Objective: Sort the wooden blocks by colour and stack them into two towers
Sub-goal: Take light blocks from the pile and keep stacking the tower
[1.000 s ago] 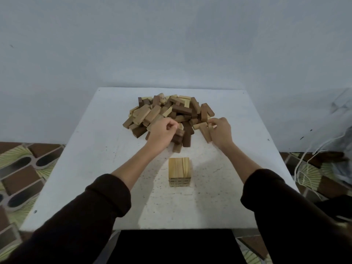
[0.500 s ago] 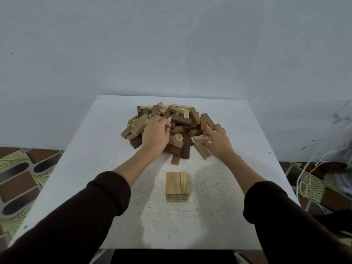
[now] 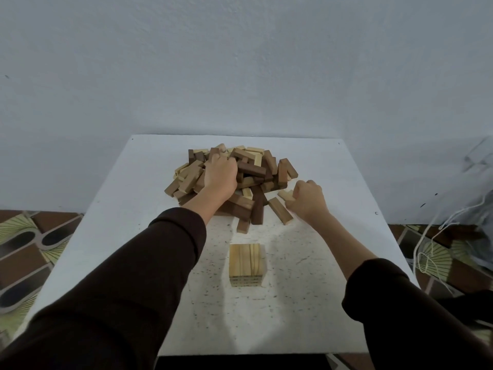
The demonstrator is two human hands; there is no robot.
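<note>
White desk (image 3: 128,214): right hand (image 3: 306,200) fingers (image 3: 296,192) pinch a pale block (image 3: 284,194) beside the pile (image 3: 252,169); pale tower (image 3: 246,263) lies toward the near edge. Left hand (image 3: 220,176) fingers curl into the pile, grip unclear.

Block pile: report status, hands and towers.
Left hand curled into the block pile, grip unclear. Right hand pinches a light block. Light tower started, no dark tower. Nothing blocks the tower.

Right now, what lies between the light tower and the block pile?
Nothing: in the head view, only bare table separates the light tower from the pile.
</note>
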